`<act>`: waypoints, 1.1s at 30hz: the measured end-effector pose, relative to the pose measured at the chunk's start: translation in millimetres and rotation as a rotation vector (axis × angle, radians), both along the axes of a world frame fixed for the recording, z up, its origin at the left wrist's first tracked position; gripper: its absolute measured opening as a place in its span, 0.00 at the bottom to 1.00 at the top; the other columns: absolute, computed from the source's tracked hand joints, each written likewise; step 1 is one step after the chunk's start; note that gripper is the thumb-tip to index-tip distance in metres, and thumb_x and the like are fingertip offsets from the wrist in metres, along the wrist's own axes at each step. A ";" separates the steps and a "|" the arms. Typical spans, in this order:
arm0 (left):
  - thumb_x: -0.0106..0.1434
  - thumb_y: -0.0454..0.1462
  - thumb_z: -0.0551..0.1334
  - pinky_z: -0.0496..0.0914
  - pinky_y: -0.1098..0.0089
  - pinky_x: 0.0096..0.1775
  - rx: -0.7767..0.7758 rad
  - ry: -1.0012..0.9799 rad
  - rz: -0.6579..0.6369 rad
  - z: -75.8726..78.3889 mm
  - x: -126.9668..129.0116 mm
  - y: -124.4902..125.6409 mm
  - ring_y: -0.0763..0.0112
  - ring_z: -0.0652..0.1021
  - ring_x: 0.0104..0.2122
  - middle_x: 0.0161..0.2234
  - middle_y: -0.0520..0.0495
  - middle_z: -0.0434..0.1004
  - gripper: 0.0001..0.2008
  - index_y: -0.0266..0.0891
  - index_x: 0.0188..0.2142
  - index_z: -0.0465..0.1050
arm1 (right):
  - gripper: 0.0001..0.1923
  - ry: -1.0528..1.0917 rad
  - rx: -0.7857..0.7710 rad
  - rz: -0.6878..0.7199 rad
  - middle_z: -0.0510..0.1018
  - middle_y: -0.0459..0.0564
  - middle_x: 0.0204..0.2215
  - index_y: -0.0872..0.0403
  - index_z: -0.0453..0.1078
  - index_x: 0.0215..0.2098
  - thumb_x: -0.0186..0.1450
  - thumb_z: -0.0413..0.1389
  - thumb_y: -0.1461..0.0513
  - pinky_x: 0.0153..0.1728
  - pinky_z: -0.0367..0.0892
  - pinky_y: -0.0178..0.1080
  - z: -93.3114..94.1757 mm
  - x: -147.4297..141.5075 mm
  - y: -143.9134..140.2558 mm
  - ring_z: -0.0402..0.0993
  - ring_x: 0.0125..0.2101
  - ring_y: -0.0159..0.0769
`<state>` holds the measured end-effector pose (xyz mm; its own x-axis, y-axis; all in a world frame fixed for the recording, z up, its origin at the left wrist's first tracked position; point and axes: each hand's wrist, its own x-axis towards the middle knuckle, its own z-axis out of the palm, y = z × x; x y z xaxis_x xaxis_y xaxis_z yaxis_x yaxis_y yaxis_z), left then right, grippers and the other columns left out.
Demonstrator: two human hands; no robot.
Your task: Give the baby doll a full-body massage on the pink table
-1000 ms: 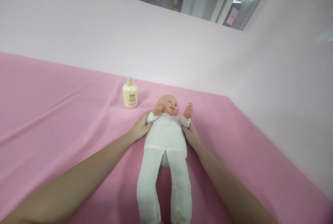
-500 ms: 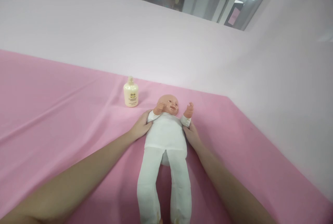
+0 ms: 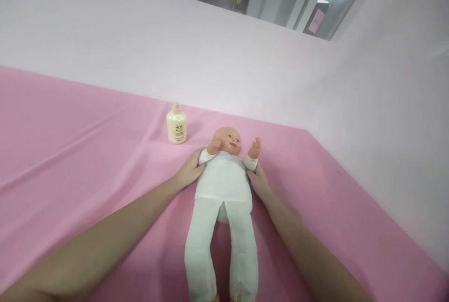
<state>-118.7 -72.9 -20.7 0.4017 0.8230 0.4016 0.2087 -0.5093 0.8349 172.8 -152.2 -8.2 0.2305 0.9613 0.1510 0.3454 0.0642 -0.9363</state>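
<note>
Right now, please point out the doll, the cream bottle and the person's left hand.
doll (image 3: 223,181): head view, on the white chest.
cream bottle (image 3: 176,128): head view, on the label.
left hand (image 3: 189,169): head view, on the back of the hand.

Both arms outstretched, left hand (image 3: 189,170) and right hand (image 3: 260,181) cupped inward.

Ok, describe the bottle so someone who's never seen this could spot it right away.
Start at the pink sheet spread under everything and find the doll in white clothes lying on its back, held at the sides by the left hand and right hand. Just beyond the doll's head, near the left hand, stands the bottle: small, cream-coloured, upright, the only container there.
</note>
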 end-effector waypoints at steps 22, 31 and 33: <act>0.67 0.38 0.60 0.67 0.46 0.65 -0.017 0.005 0.011 6.3 1.4 -4.1 0.48 0.73 0.63 0.64 0.37 0.72 0.29 0.40 0.68 0.62 | 0.25 0.001 0.000 0.002 0.81 0.52 0.54 0.51 0.71 0.58 0.63 0.55 0.57 0.59 0.69 0.53 2.1 -0.2 -0.1 0.76 0.54 0.48; 0.67 0.37 0.61 0.66 0.48 0.65 0.004 -0.004 0.008 3.1 1.0 -1.3 0.48 0.73 0.63 0.64 0.38 0.72 0.29 0.40 0.67 0.64 | 0.23 -0.002 0.016 0.003 0.82 0.52 0.52 0.51 0.72 0.55 0.63 0.54 0.58 0.58 0.70 0.52 3.5 -1.4 -0.8 0.77 0.52 0.48; 0.67 0.37 0.61 0.67 0.48 0.65 0.002 -0.006 0.003 2.7 1.1 -1.2 0.49 0.72 0.63 0.64 0.38 0.72 0.28 0.40 0.67 0.64 | 0.23 0.002 0.016 -0.001 0.82 0.52 0.52 0.51 0.72 0.56 0.62 0.54 0.58 0.58 0.70 0.52 2.0 -0.8 -0.2 0.77 0.52 0.48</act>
<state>-117.6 -74.1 -18.1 0.3968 0.8236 0.4052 0.2056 -0.5100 0.8353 172.0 -152.4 -6.3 0.2314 0.9586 0.1660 0.3436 0.0791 -0.9358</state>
